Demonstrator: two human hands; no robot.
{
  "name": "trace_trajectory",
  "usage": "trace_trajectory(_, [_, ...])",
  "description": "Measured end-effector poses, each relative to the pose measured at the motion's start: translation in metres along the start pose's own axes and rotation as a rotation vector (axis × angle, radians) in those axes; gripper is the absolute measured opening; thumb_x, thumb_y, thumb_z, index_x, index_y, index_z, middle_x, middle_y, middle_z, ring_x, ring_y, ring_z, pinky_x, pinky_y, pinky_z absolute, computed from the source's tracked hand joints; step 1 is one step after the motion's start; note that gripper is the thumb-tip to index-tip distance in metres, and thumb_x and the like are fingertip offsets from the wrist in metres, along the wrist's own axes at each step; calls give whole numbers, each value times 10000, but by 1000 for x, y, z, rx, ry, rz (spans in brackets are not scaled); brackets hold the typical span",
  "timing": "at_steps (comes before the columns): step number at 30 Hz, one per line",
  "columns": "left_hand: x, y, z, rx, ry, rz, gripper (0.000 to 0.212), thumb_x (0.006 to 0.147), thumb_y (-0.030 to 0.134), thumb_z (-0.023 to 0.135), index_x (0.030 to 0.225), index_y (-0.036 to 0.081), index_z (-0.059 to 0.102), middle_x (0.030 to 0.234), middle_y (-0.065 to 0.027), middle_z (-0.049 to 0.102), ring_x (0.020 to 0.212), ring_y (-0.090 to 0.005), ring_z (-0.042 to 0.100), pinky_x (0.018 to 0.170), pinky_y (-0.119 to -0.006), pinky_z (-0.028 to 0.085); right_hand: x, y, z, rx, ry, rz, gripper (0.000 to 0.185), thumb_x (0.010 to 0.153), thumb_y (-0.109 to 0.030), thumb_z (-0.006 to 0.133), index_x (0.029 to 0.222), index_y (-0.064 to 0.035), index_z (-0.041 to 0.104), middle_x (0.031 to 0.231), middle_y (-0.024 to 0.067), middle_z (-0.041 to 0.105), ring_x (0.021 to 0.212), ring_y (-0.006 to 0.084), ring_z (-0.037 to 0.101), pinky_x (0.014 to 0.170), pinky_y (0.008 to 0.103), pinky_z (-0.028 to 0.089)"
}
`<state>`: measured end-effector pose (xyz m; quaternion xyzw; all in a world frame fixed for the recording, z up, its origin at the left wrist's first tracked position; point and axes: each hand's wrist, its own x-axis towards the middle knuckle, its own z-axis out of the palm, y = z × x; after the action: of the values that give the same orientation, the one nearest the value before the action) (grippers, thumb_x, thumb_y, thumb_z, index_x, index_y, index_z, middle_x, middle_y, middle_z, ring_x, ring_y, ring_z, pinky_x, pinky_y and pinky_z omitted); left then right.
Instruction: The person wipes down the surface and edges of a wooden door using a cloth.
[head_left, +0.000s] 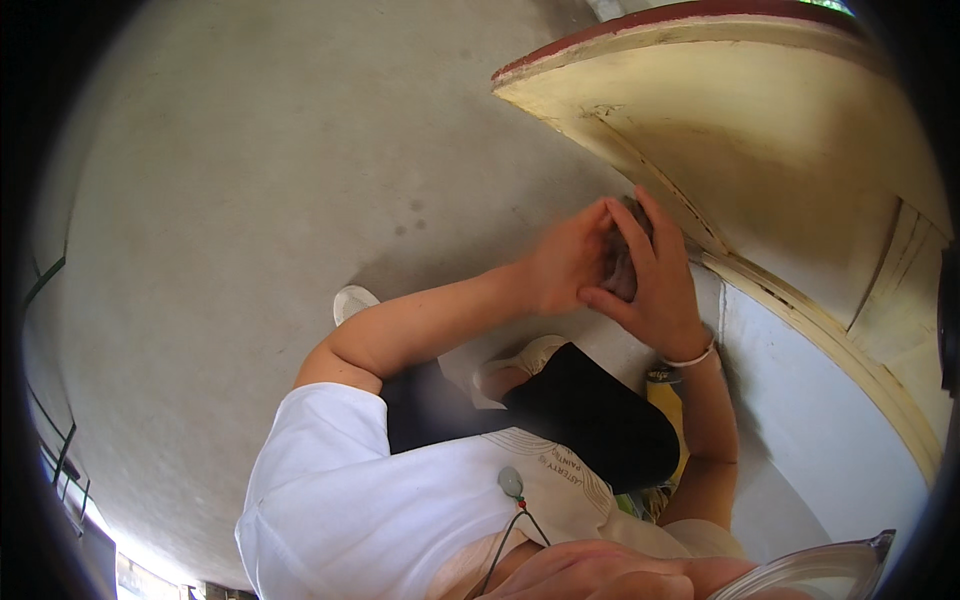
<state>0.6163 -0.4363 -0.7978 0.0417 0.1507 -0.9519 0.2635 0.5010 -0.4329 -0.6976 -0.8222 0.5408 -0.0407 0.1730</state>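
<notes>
My left hand (566, 262) is curled and blurred, close against my right hand (652, 277) in front of the cream-painted wooden furniture (750, 135). Between both palms sits a small dark object (621, 266), mostly covered by fingers; its kind cannot be told. The fingers and thumb of my right hand curve around it. A pale bracelet (690, 356) circles the right wrist. My knees are bent, with black trousers (592, 420) below the hands.
Dark red trim (637, 24) edges the furniture, close beyond my right hand. A pale blue-white panel (810, 367) stands to the right. A yellow item (664, 405) is partly behind my right forearm. Grey concrete floor (262, 165) spreads left. A pendant (511, 482) hangs at my chest.
</notes>
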Motion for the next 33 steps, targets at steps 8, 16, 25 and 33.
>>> trace_trajectory(8, [-37,60,60,1658,511,1259,317,911,200,441,1172,20,447,912,-80,489,783,-141,458,731,-269,397,-82,16,-32,184,38,193,398,668,79,493,1047,-32,532,1073,185,514,1010,358,491,894,401,389])
trace_trajectory(16, [23,58,161,1833,328,1898,360,902,225,351,1139,-34,429,1111,-154,467,992,-292,409,896,-367,320,-107,-26,-56,187,126,28,346,724,68,520,1050,-46,539,1106,168,502,979,345,501,824,399,419])
trace_trajectory(25, [63,84,165,1583,451,1611,369,927,272,343,1133,-25,422,1062,-214,502,995,-376,460,906,-394,350,-120,-5,-35,179,-80,-100,339,709,21,562,1035,-73,556,1039,129,519,950,329,508,769,384,451])
trace_trajectory(33, [95,84,168,1483,372,1800,328,922,224,391,1103,-38,468,1001,-221,530,942,-361,496,852,-389,383,-154,-3,-46,195,-283,33,396,664,-75,672,1036,-86,539,1050,128,506,965,331,496,791,393,444])
